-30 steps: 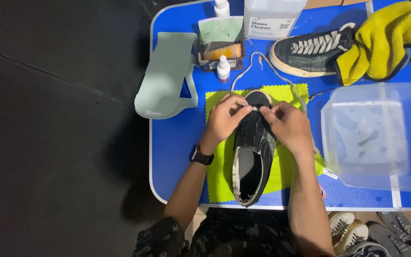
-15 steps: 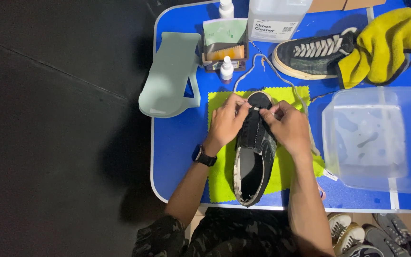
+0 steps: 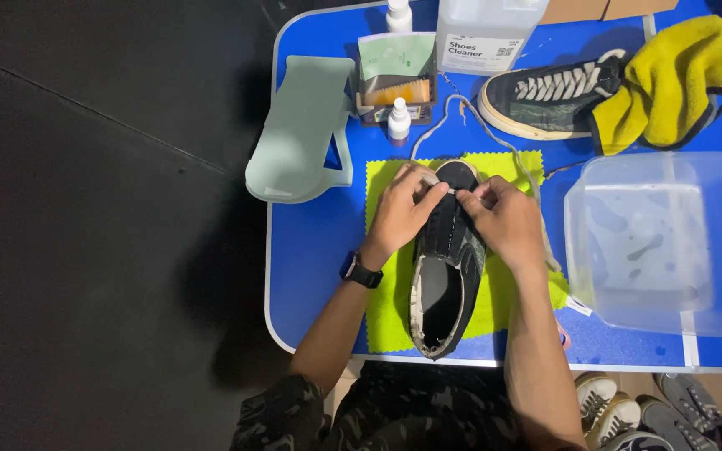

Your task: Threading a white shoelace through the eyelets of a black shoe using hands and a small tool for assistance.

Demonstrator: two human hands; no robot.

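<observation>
A dark sneaker [image 3: 444, 276] lies toe-away on a lime-green cloth [image 3: 388, 305] on the blue table [image 3: 311, 242]. My left hand [image 3: 400, 213] and my right hand [image 3: 503, 219] meet over the shoe's front eyelets. Both pinch a pale shoelace [image 3: 495, 138] at its tip by the toe. The lace loops away toward the back of the table and down along the cloth's right side. A black watch sits on my left wrist.
A clear plastic tub [image 3: 658, 242] stands at the right. Behind are a second laced sneaker [image 3: 545, 100], a yellow towel [image 3: 670, 75], a cleaner jug [image 3: 482, 33], a small white bottle [image 3: 398, 121], a brush box [image 3: 393, 79] and a pale green shoe stand [image 3: 298, 129]. More shoes [image 3: 628, 409] lie on the floor.
My hands have stayed at the toe eyelets, with the fingers closing a little tighter on the lace tip. The view has shifted slightly.
</observation>
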